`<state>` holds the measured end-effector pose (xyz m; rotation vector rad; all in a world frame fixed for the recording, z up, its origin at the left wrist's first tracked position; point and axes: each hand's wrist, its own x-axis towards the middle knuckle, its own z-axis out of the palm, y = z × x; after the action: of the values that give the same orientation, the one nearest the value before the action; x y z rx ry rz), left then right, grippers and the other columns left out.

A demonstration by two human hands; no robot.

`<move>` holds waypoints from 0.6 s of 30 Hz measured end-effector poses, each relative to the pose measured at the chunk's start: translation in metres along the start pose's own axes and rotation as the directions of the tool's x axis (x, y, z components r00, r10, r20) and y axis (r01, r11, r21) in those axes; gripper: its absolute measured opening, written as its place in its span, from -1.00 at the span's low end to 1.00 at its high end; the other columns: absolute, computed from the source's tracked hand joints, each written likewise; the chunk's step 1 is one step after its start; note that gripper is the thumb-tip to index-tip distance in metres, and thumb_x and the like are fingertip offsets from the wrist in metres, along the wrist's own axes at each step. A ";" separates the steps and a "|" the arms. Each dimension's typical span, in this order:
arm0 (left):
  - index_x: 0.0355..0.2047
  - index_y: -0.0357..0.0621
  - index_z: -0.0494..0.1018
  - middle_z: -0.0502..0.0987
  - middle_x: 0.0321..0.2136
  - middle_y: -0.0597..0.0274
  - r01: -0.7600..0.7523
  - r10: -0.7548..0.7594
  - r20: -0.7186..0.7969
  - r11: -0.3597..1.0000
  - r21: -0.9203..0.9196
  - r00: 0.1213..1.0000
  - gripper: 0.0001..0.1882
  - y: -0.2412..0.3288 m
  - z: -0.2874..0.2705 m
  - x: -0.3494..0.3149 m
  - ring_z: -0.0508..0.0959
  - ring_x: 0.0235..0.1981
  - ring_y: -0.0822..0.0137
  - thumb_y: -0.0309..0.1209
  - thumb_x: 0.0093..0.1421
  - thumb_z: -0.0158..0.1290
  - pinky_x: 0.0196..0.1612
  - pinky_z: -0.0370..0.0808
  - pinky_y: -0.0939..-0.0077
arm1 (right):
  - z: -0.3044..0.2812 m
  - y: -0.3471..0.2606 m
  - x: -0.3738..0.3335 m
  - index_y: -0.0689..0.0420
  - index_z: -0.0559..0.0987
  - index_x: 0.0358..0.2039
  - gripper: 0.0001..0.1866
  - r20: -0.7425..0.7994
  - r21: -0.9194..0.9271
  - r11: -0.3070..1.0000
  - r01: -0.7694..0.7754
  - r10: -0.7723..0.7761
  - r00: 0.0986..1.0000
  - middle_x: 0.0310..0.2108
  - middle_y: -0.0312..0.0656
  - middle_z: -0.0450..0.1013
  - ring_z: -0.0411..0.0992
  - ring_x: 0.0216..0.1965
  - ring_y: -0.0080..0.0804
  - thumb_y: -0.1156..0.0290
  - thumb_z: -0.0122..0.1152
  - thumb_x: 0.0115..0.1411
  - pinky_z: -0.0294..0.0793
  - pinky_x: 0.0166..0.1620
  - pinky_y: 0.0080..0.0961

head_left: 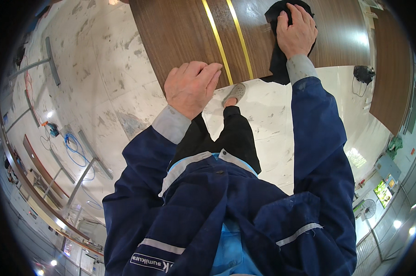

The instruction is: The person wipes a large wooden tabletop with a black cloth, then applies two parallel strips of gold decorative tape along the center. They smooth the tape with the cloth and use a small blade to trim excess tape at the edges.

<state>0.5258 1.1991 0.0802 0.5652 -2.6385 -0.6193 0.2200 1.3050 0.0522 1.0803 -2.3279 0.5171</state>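
A brown wood-grain panel (171, 37) with two yellow strips (239, 39) across it lies in front of me. My left hand (192, 87) rests at its near edge, left of the strips, fingers curled and pressed together. Whatever may be between those fingers is hidden. Farther right, my right hand (298, 33) presses a bunched black cloth (279, 62) onto the panel's top, its fingers bent over the fabric. Part of the cloth hangs past the near edge.
Another wood-grain panel (392, 73) stands at the right, with a black bundle (364, 74) beside it. Grey metal stands (84, 179), a coiled blue hose (74, 143) and a power tool (52, 129) are on the pale, stained floor at left. A fan (367, 208) stands far right.
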 end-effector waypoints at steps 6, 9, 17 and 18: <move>-0.17 0.12 0.73 0.64 -0.35 0.37 -0.091 0.091 0.026 0.996 -0.023 0.995 -0.84 -0.003 -0.003 0.004 0.66 -0.30 0.25 -0.33 0.22 0.35 -0.28 0.51 0.33 | -0.006 -0.005 0.003 0.08 0.65 0.07 -0.63 0.074 0.042 0.997 -0.070 0.066 0.995 0.14 -0.07 0.57 0.44 0.24 -0.02 0.27 0.24 0.29 0.34 0.29 -0.06; -0.19 0.09 0.74 0.64 -0.36 0.35 -0.089 0.089 -0.001 0.995 -0.037 0.996 -0.84 -0.005 -0.003 0.006 0.66 -0.32 0.24 -0.36 0.20 0.36 -0.26 0.54 0.32 | -0.005 -0.006 0.003 0.07 0.65 0.07 -0.63 0.081 0.045 0.995 -0.086 0.082 0.993 0.14 -0.07 0.56 0.43 0.25 -0.01 0.26 0.24 0.29 0.34 0.30 -0.06; -0.22 0.04 0.74 0.65 -0.36 0.32 -0.144 0.147 0.024 0.986 -0.080 0.989 -0.85 -0.009 -0.006 0.013 0.67 -0.33 0.22 -0.38 0.18 0.37 -0.30 0.57 0.31 | -0.006 -0.006 0.004 0.08 0.65 0.07 -0.63 0.090 0.046 0.995 -0.093 0.089 0.992 0.15 -0.07 0.56 0.42 0.26 -0.02 0.25 0.23 0.29 0.33 0.30 -0.06; -0.22 0.04 0.74 0.64 -0.36 0.32 -0.152 0.155 0.023 0.985 -0.078 0.988 -0.85 -0.009 -0.007 0.014 0.67 -0.33 0.22 -0.38 0.18 0.36 -0.31 0.57 0.31 | -0.006 -0.006 0.004 0.08 0.65 0.07 -0.63 0.090 0.046 0.995 -0.093 0.089 0.992 0.15 -0.07 0.56 0.42 0.26 -0.02 0.25 0.23 0.29 0.33 0.30 -0.06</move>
<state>0.5196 1.1825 0.0850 0.3290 -2.6415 -0.6818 0.2239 1.3022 0.0601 1.0424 -2.4621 0.5758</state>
